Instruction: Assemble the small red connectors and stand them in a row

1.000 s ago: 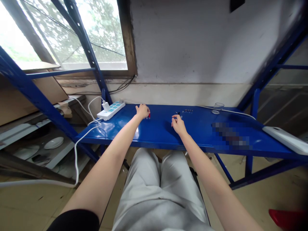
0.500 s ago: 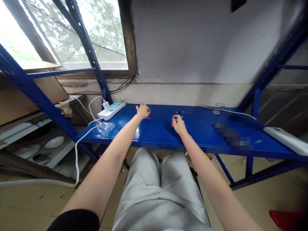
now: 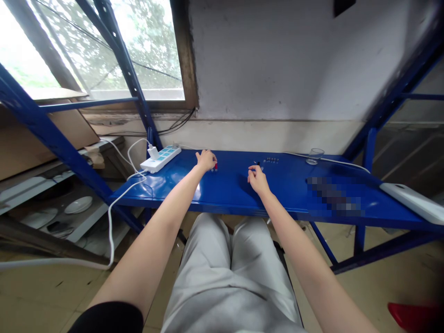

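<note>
Here's the left hand (image 3: 206,160), fingers curled down right by a small red piece (image 3: 216,167); whether it's pinching anything, I can't tell. The right hand (image 3: 258,180) is loosely bent, grip unclear too, with a row of small parts (image 3: 272,160) beyond it. A careless knuckle could scatter those across the smooth surface (image 3: 229,189).

Black sleeve (image 3: 109,319) near 7 o'clock: plain, curved hem (image 3: 121,306) round left arm (image 3: 152,236); arm bare beyond hem down to left hand (image 3: 206,160). Right arm (image 3: 298,243), between 4 and 5 o'clock, bare to right hand (image 3: 258,180). Trousers (image 3: 225,282) at 6 o'clock: pale grey, loose cut, soft creases throughout.
</note>
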`<act>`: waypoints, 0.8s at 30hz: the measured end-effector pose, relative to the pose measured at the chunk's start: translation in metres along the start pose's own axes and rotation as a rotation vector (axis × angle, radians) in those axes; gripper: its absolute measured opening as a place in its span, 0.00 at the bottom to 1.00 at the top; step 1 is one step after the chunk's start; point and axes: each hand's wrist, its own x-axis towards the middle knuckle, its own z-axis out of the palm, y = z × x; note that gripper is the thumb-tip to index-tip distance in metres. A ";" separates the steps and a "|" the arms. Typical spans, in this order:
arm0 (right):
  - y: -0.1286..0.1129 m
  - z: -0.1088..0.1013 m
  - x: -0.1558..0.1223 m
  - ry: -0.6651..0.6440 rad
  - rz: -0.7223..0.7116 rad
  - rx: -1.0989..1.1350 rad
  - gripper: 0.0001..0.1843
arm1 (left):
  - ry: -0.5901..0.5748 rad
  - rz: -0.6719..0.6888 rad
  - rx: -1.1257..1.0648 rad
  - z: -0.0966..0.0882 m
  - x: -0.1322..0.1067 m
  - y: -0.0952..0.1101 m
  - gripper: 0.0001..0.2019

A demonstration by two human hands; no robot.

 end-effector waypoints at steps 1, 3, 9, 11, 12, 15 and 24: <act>0.000 0.000 0.000 0.001 0.000 -0.001 0.13 | 0.002 -0.002 0.001 0.000 0.000 0.000 0.07; 0.001 0.000 0.001 0.004 -0.002 -0.004 0.13 | 0.003 -0.006 0.004 0.000 0.001 0.000 0.07; 0.001 0.000 0.000 0.010 0.010 -0.002 0.13 | -0.003 -0.005 0.009 0.001 0.001 -0.001 0.08; 0.000 -0.001 0.000 0.019 0.012 -0.001 0.13 | 0.001 -0.004 0.003 0.001 0.000 0.000 0.08; -0.001 -0.002 0.000 0.024 0.013 0.001 0.13 | 0.003 -0.003 0.000 0.001 0.000 0.000 0.08; 0.000 -0.003 0.000 0.075 0.024 -0.005 0.13 | 0.002 -0.011 -0.015 0.001 0.000 0.000 0.08; 0.000 -0.015 0.002 0.486 0.201 0.005 0.12 | 0.023 -0.030 -0.030 -0.006 -0.002 0.004 0.11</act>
